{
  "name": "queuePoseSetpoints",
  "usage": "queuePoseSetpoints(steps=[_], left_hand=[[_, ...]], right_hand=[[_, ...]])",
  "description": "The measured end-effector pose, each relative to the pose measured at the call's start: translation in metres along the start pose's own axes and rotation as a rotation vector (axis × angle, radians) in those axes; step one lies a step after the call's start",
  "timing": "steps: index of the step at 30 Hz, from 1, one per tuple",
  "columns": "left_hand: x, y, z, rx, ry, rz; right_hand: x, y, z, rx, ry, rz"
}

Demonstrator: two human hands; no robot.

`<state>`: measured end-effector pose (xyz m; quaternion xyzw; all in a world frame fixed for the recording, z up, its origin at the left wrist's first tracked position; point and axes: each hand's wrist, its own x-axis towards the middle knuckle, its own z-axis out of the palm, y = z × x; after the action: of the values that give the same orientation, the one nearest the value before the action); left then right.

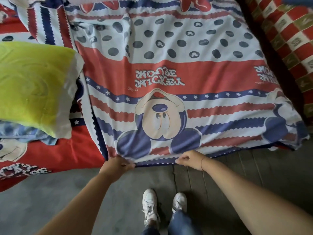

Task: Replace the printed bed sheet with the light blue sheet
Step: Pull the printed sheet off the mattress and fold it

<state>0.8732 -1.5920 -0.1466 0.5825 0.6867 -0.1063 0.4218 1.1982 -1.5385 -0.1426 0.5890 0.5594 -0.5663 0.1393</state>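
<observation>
- Printed sheet [169, 68]: thin, creased cloth in red, white and navy bands with scalloped edges, dark dots, small stars and an upside-down cartoon mouse face. A folded layer lies spread over the right part of the bed, and its near hem reaches the bed's near edge.
- Left hand [118, 164]: fingers curled, gripping the near hem below the mouse's ear.
- Right hand [189, 159]: pinches the same hem, a little to the right, apart from the left hand.
- Pillow [33, 85]: plump, yellow-green, with a white end; it lies at the left on the sheet.
- Blue cloth [25, 133]: mottled and crumpled, under the pillow's near edge. Cannot tell whether it is the light blue sheet.
- Checked blanket [288, 31]: red, white and olive squares, at the far right.
- Floor [50, 200]: grey and cracked.
- White shoes [150, 207]: on the floor, near.
</observation>
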Motion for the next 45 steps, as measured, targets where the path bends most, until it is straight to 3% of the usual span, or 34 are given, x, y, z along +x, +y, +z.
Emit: queuePoseSetpoints(steps=[8, 16, 22, 25, 34, 40, 45], left_hand=[[-0.003, 0.044, -0.027, -0.228, -0.017, 0.097], [-0.009, 0.124, -0.061, -0.109, 0.038, 0.228], [0.006, 0.196, -0.051, -0.139, -0.026, 0.3], [0.015, 0.247, -0.033, -0.13, -0.054, 0.347], [0.041, 0.411, 0.062, -0.117, -0.134, 0.37], [0.062, 0.487, 0.162, -0.44, -0.152, 0.268], [0.085, 0.505, 0.232, -0.801, -0.13, -0.006]], right_hand=[[-0.025, -0.01, -0.004, 0.193, 0.141, -0.036], [-0.076, 0.011, -0.047, 0.468, 0.374, -0.072], [-0.11, 0.067, -0.087, 0.651, 0.532, -0.02], [-0.121, 0.106, -0.103, 0.777, 0.606, -0.018], [-0.152, 0.272, -0.169, 0.848, 0.654, 0.079], [-0.144, 0.363, -0.205, 0.894, 0.686, 0.178], [-0.102, 0.396, -0.215, 1.001, 0.703, 0.228]])
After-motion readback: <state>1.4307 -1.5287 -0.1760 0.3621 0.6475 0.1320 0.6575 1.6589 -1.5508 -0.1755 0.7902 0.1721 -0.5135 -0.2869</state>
